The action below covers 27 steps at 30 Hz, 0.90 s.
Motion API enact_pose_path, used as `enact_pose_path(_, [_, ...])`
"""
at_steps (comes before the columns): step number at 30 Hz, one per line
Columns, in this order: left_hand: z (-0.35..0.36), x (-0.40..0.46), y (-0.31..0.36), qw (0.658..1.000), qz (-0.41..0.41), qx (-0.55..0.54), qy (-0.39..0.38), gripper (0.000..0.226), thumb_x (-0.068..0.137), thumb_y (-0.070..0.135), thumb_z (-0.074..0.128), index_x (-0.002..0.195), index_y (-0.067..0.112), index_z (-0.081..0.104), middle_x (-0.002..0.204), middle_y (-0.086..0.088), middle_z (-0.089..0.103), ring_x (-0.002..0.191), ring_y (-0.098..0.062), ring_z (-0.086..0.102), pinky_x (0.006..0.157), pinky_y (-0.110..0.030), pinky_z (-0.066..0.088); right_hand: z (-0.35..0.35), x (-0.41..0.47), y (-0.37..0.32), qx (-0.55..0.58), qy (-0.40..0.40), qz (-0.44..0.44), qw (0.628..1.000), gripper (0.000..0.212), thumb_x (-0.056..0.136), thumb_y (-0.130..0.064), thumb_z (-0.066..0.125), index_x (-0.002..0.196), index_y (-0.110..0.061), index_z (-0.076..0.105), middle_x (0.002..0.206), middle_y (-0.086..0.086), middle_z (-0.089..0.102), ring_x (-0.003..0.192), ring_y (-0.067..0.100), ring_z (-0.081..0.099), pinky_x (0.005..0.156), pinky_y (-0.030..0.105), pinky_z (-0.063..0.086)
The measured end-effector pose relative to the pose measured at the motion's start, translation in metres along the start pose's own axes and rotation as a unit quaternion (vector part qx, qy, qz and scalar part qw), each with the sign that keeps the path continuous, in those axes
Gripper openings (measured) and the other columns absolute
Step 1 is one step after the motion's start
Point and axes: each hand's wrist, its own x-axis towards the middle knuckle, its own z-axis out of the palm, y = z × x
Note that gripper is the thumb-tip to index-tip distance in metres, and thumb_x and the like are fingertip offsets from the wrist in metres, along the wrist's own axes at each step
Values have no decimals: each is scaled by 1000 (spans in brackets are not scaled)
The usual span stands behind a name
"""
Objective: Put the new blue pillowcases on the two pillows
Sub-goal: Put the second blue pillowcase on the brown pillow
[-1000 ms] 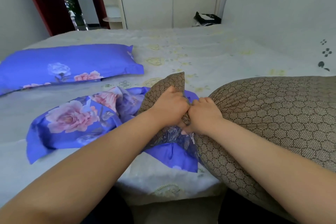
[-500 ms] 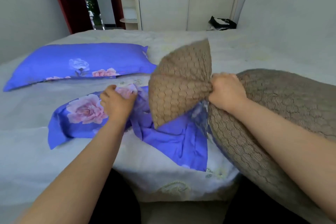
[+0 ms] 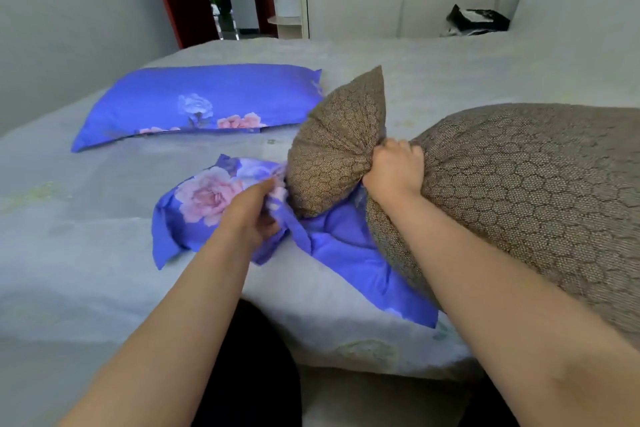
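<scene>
Task approx. half done. One pillow (image 3: 204, 104) is already cased in blue floral fabric and laid flat on the bed (image 3: 450, 73), beyond the loose pillowcase and well apart from it. 2nd pillow (image 3: 519, 184), brown w/ honeycomb weave, is still bare; nothing of it is seen inside the blue fabric yet.

Loose pillowcase (image 3: 214, 198) is lying crumpled on the bed, w/ one flat part spread under the near end of the brown pillow.

Right hand (image 3: 393, 170) is clenched round the brown pillow just behind its end, so the end corner is bunched and stuck up over the pillowcase. Left hand (image 3: 251, 215) is closed on a fold of the pillowcase, just beside that bunched end; whether the fold is the opening edge can't be told.

Judged left: opening to be found, bunched end fed in, case pulled along the full pillow, corners seated, pillow laid down.
</scene>
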Motion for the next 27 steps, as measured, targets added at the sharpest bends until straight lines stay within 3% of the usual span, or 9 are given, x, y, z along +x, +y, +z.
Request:
enact_pose_path(5, [13,-3,8,991,-27,-13,-133,16,96,29,49,83,23,56,55,9,54,44,-2,49,44,-14,41,-7,-5,3,-5,1,-22,1000,33,72,-26,59,98,-7,67,104,10,61,102,28,52,91,38,34])
enact_pose_path(8, [4,10,34,991,21,-50,-119,36,91,33,51,111,4,60,97,-9,64,92,-18,62,83,-28,50,-5,-28,1,-22,27,-115,993,36,64,-27,67,91,-2,68,97,12,62,98,30,53,87,37,29])
enact_pose_path(9, [0,11,43,990,36,-80,-112,37,87,30,51,106,-2,59,93,-11,60,91,-20,59,88,-29,48,-5,-35,0,-32,39,-143,988,36,58,-26,71,83,-1,69,89,12,62,93,30,55,84,36,27])
enact_pose_path(11, [-3,17,55,983,38,-135,-119,18,79,17,49,70,3,56,64,-6,54,64,-17,55,74,-24,48,-7,-46,0,-46,53,-178,982,35,44,-25,77,68,-2,69,75,9,60,80,29,57,78,35,26])
enact_pose_path(13, [0,13,61,978,49,-132,-152,21,74,13,47,58,6,59,59,-5,59,58,-18,61,63,-22,53,-8,-53,1,-54,58,-207,975,35,39,-26,78,63,-3,68,69,7,58,75,29,57,77,35,27])
enact_pose_path(17, [9,20,87,984,96,-38,-145,21,85,3,48,72,19,48,73,0,58,66,-14,61,65,-28,53,-12,-68,-4,-50,64,-273,959,33,37,-25,76,62,-5,67,69,6,55,73,28,55,77,37,29])
enact_pose_path(20, [20,17,108,988,110,74,-73,19,91,-4,45,89,14,52,64,-5,63,46,-11,61,47,-21,52,-12,-82,-6,-29,73,-320,944,26,41,-21,73,62,-7,65,71,4,55,74,26,55,78,36,32])
enact_pose_path(24, [46,13,130,935,248,253,-23,36,82,-12,50,104,16,59,86,-11,62,51,-11,60,52,-19,50,-12,-87,-8,-26,88,-357,930,13,55,-16,59,64,-9,64,75,4,54,78,27,53,83,36,35])
enact_pose_path(27, [87,-9,135,827,377,403,-104,40,80,-13,44,89,22,60,100,-7,61,70,-9,57,62,-18,47,-14,-81,-12,-32,83,-374,923,24,63,-14,41,65,-9,64,74,5,54,78,28,52,84,38,37])
